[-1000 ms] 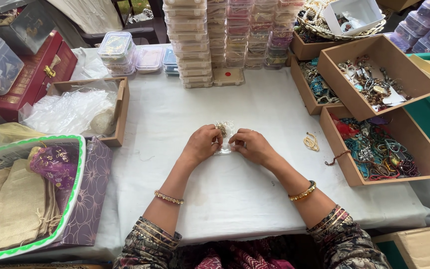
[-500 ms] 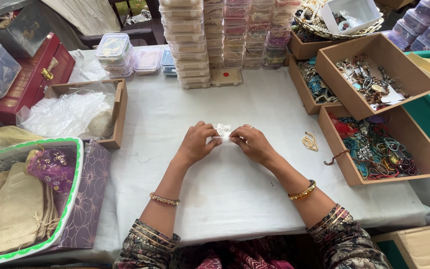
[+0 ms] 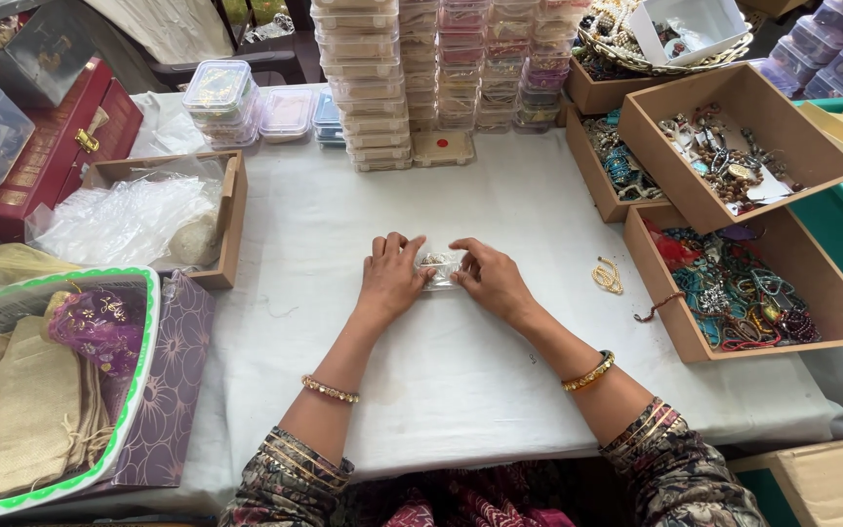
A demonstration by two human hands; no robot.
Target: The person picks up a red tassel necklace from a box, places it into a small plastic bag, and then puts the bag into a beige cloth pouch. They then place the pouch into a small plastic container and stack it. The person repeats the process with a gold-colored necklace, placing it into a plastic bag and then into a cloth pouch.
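My left hand [image 3: 389, 278] and my right hand [image 3: 487, 278] meet at the middle of the white-covered table [image 3: 343, 234]. Between them lies a small clear plastic pouch [image 3: 440, 267] with pale jewellery inside. Both hands press down on it, the left on its left end and the right on its right end. My fingers hide part of the pouch. A small gold-coloured ornament [image 3: 607, 276] lies loose on the cloth to the right of my right hand.
Brown open boxes of jewellery [image 3: 734, 283] [image 3: 734, 156] line the right side. Stacks of clear lidded containers [image 3: 373, 88] stand at the back. A box of plastic bags [image 3: 148, 220] and a white basket with cloth pouches [image 3: 41, 390] sit at the left.
Both hands have lowered with the pouch, from holding it just above the cloth to pressing it flat on the table. Nothing else has moved.
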